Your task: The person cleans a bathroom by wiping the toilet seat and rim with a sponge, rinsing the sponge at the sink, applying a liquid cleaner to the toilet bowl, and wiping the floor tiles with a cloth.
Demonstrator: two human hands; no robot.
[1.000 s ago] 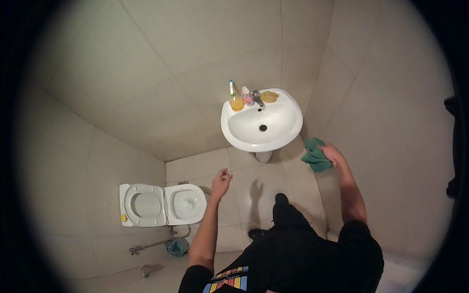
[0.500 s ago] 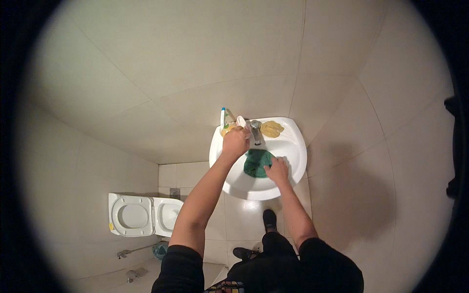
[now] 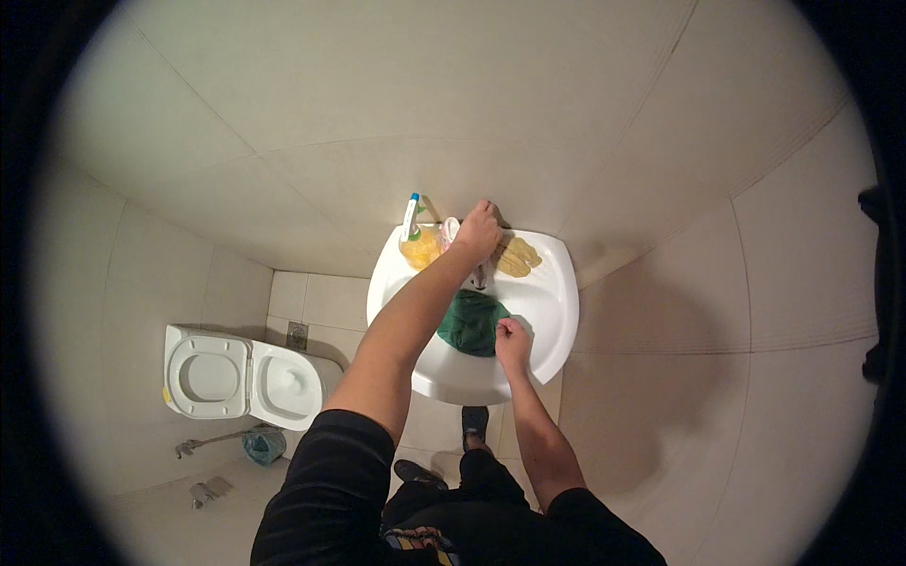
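A white washbasin (image 3: 559, 325) stands before me against the wall. In its bowl lies a wet-looking green cloth (image 3: 467, 324). My right hand (image 3: 512, 344) is closed at the cloth's right edge, its fingers curled on it. At the back of the basin my left hand (image 3: 479, 233) is closed over the top of the chrome tap (image 3: 479, 277), hiding its handle; only the spout shows below the wrist. Right of the tap sits a crumpled yellow cloth or glove (image 3: 517, 257).
A bottle of yellow liquid (image 3: 421, 248) with a white and blue top and a small pink-and-white container (image 3: 449, 232) stand at the basin's back left. A toilet (image 3: 293, 382) with raised lid is on the left, near a blue-lined bin (image 3: 263, 445). A floor drain (image 3: 297, 335) lies behind.
My left hand has moved from beside the pink-and-white container onto the tap's top. My right hand has curled its fingers at the cloth's edge. The whole view has shifted.
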